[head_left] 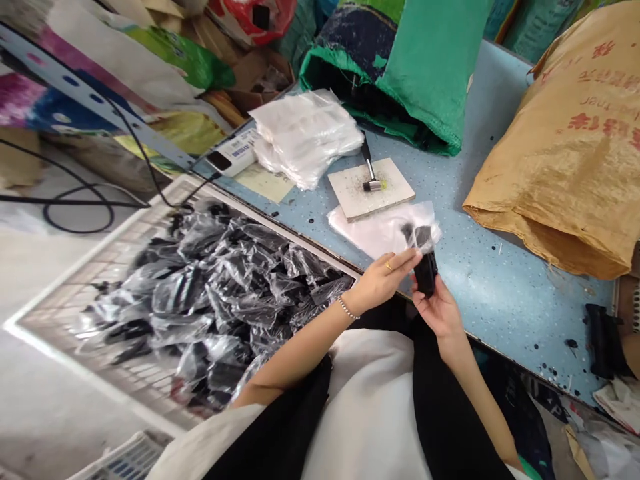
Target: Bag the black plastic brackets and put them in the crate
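- Just above the worker's lap, over the near edge of the blue table, both hands are busy with one small black part.
- The right hand grips its lower end from below, fingers and thumb on opposite sides, presumably to steady it while leaving the upper end free.
- The left hand has its fingers laid close together and pinches a thin clear bag, probably to keep the mouth in place around the part; its thumb is hidden from me.
- So the black part rises out of the right hand's grasp, just beyond the left fingertips, its far end seemingly inside the plastic.
- To the left, a white wire basket holds a heap of bagged black pieces, within easy reach, I'd say.
- Past the hands, flat bags lie partly under a pale board, whose weight may keep them from sliding; a small hammer rests on it.
- Farther off sit a bigger bag pile and a green sack, its mouth facing the worker.
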Action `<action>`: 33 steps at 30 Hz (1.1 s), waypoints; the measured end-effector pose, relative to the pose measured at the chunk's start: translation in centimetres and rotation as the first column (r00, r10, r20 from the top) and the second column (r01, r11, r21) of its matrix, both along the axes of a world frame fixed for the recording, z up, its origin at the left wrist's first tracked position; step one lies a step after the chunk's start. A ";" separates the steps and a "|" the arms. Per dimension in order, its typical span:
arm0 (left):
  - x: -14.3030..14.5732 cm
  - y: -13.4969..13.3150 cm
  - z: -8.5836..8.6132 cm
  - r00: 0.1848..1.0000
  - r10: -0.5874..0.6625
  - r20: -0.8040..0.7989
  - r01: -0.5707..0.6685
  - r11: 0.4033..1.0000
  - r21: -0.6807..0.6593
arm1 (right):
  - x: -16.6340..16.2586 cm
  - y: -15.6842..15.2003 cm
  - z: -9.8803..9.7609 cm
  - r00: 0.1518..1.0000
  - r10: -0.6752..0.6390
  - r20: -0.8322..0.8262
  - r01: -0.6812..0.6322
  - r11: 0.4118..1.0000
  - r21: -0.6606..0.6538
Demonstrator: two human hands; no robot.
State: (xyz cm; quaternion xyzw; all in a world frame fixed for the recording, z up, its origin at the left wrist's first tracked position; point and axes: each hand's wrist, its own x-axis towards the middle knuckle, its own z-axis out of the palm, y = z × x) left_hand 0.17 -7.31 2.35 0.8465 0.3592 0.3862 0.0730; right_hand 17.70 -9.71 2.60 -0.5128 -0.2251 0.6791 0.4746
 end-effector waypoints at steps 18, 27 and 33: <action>-18.0 -7.3 8.9 0.962 0.257 -0.095 -0.271 0.849 -0.453 | -4.8 0.6 5.5 0.815 0.544 0.201 -0.578 0.735 0.354; -30.6 -21.0 -7.1 0.357 0.222 -0.907 -0.884 -0.233 -0.405 | -4.1 0.5 1.7 0.838 0.440 0.322 -0.494 0.863 0.108; -32.3 -24.9 -14.0 0.251 0.299 -0.921 -0.850 -0.387 -0.357 | -4.5 -0.1 0.9 0.861 0.406 0.307 -0.435 0.900 0.029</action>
